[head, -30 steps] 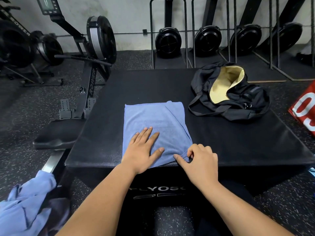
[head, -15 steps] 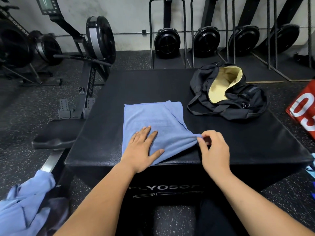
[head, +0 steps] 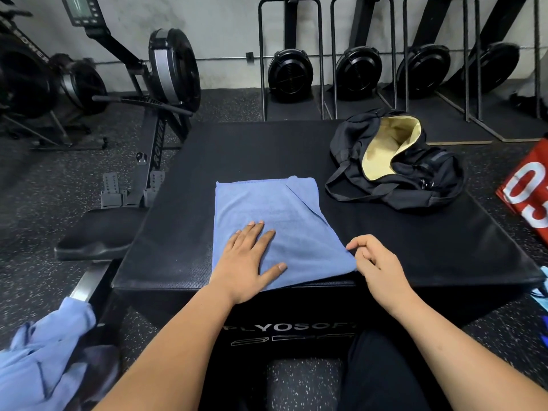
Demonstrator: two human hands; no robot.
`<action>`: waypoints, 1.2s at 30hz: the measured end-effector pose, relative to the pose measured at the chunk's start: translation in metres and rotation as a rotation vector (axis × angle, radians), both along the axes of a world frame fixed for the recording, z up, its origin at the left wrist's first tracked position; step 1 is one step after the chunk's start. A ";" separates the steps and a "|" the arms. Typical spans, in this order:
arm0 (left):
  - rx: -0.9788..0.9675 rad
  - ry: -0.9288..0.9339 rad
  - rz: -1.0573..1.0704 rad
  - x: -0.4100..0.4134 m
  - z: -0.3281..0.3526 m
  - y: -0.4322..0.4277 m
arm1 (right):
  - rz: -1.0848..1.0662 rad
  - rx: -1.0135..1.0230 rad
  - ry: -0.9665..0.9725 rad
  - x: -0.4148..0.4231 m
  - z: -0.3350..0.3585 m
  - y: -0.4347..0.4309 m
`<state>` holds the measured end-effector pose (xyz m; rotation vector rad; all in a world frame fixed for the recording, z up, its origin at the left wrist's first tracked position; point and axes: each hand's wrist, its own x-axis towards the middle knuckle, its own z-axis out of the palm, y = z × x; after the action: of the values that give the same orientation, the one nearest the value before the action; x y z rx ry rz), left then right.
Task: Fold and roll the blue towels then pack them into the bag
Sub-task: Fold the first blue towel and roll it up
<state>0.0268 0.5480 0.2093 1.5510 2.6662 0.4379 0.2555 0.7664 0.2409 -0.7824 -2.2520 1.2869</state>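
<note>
blue towel (head: pixel 275 209) lies folded flat on the plyo box (head: pixel 415 247), left of centre and close to the front edge; its near edge hangs just over that edge. a folded-over flap runs diagonally down the towel's right side, from the far right corner toward the near right corner

left hand (head: pixel 247 268): open flat, fingers straight and slightly spread, palm pressing on the near-left part of the towel, thumb pointing right

right hand (head: pixel 378 264): at the towel's near right corner, fingers loosely curled, index fingertip at the towel's right edge. can't tell whether it pinches the cloth or just touches it; the corner itself lies flat on the box

black bag (head: pixel 427 179) sits toward the far right corner of the box, unzipped, mouth gaping with pale yellow lining showing, straps splayed toward the towel. bag and towel are near but apart

heap of blue towels (head: pixel 44 357) lies loose and unfolded off the box, beyond its front left corner and below its top

rowing machine (head: pixel 172 69) stands past the left edge; a red block (head: pixel 530 194) with white print sits past the right edge
</note>
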 end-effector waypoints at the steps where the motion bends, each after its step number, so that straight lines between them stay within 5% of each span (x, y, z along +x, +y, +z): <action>1: -0.015 0.005 -0.005 0.000 0.000 0.000 | -0.018 0.044 -0.037 0.000 -0.003 0.002; 11: -0.086 -0.042 -0.022 -0.004 0.007 0.002 | 0.001 0.757 -0.204 -0.016 -0.019 0.000; 16: 0.082 0.014 0.078 -0.016 0.016 0.012 | -0.145 0.737 -0.257 -0.041 -0.006 0.010; 22: -0.054 -0.022 0.254 -0.037 0.007 0.026 | 0.171 0.675 -0.365 -0.116 0.003 0.019; 26: -0.042 0.040 0.276 -0.039 0.001 0.027 | 0.285 0.741 -0.609 -0.156 0.000 0.036; 31: -0.027 0.069 0.281 -0.039 -0.001 0.027 | -0.102 0.773 -0.776 -0.171 -0.001 0.067; 34: -0.023 0.071 0.282 -0.039 -0.002 0.027 | -0.145 0.899 -0.631 -0.179 -0.002 0.073; 36: -0.025 0.067 0.284 -0.039 -0.003 0.028 | 0.032 0.904 -0.519 -0.186 -0.006 0.073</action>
<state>-0.0124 0.5755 0.2066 1.2041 2.9430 0.3634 0.0696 0.8394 0.2354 -0.7521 -2.8443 -0.0444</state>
